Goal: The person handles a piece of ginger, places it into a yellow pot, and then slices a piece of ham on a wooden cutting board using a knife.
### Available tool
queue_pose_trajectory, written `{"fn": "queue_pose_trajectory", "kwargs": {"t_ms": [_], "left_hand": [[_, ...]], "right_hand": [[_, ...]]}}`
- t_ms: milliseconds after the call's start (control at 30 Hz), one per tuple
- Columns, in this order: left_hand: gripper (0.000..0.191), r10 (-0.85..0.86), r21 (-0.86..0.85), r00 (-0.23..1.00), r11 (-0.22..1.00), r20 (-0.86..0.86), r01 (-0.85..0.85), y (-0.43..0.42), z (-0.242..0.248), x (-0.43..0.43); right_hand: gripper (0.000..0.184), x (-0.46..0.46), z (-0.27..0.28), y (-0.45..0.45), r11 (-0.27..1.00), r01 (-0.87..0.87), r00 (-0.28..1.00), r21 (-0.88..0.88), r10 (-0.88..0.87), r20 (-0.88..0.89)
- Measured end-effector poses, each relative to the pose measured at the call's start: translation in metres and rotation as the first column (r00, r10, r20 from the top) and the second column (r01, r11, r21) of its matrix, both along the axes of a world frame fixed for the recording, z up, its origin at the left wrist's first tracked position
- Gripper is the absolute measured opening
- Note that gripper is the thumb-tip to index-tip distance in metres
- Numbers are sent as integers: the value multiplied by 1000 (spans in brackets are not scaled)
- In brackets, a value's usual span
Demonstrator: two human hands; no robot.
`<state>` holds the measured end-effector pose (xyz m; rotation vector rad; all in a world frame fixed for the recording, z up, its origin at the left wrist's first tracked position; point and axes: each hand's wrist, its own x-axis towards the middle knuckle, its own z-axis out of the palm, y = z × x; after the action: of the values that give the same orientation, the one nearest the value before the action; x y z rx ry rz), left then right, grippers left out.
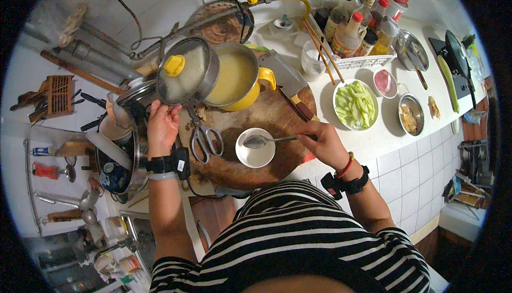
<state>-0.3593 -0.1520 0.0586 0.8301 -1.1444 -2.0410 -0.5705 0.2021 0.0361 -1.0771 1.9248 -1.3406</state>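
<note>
My left hand (163, 124) grips the lower rim of a glass lid (192, 77) with a yellow knob. The lid is tilted up at the left side of a yellow pot (240, 103), which holds a pale yellow, porridge-like food (232, 77). In my right hand (326, 143) is a metal spoon (280, 138), held by its handle. Its bowl end is over or inside a small white bowl (256, 159); whether it touches is unclear. Kitchen scissors (205, 143) lie between the white bowl and my left hand. Beneath these is a round wooden chopping board (224, 173).
Behind my right hand lies a cleaver (284, 73). To the right stand a plate of sliced green vegetable (355, 105), a small bowl of pink meat (385, 83) and a metal bowl (411, 115). Bottles fill a white basket (372, 61). A metal pot (138, 161) stands left.
</note>
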Motion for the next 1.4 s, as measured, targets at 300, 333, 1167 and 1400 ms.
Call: {"fn": "queue_pose_trajectory", "kwargs": {"t_ms": [300, 333, 1167, 1400], "left_hand": [[17, 7, 31, 1000, 999, -17, -6, 0, 1, 1], [18, 19, 20, 1000, 1000, -3, -19, 0, 1, 1], [16, 4, 63, 1000, 998, 9, -5, 1, 4, 1], [18, -6, 66, 1000, 998, 4, 6, -2, 1, 3]], "right_hand": [[11, 0, -11, 7, 998, -53, 998, 30, 54, -28], [11, 1, -12, 6, 998, -52, 998, 22, 53, -37], [10, 5, -8, -10, 984, -176, 944, -4, 167, -285], [11, 6, -11, -12, 979, -201, 936, 14, 197, -291]]}}
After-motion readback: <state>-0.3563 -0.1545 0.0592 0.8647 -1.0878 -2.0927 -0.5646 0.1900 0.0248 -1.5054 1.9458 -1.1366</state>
